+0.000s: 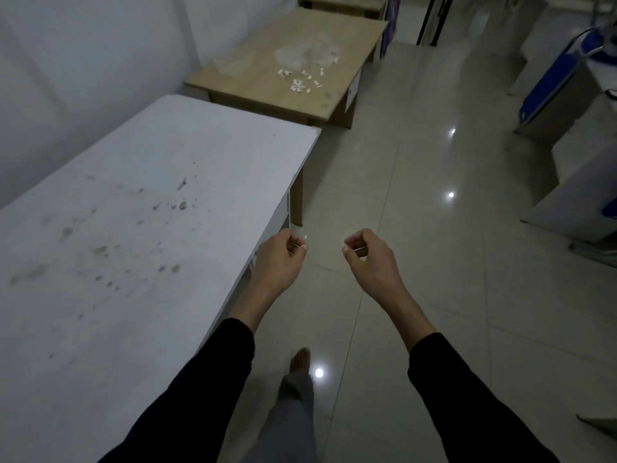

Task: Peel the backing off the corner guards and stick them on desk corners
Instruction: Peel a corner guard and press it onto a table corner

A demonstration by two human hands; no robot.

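Stained white desk (pixel 150 202); glossy tiled floor (pixel 434 279)

We stand in what looks like a plain office or classroom: a white desk (pixel 150 202) and a wooden desk (pixel 257 85) line the left wall (pixel 83 61), with glossy floor tiles (pixel 420 235) spreading right.

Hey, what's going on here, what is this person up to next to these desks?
A person in black sleeves is beside a stained white desk, one bare foot forward on the tiled floor. The left hand pinches a thin clear piece, likely a corner guard. The right hand is pinched too, but what it holds is too faint to tell. Ahead, a light wooden desk carries small white scraps and crumpled clear plastic.
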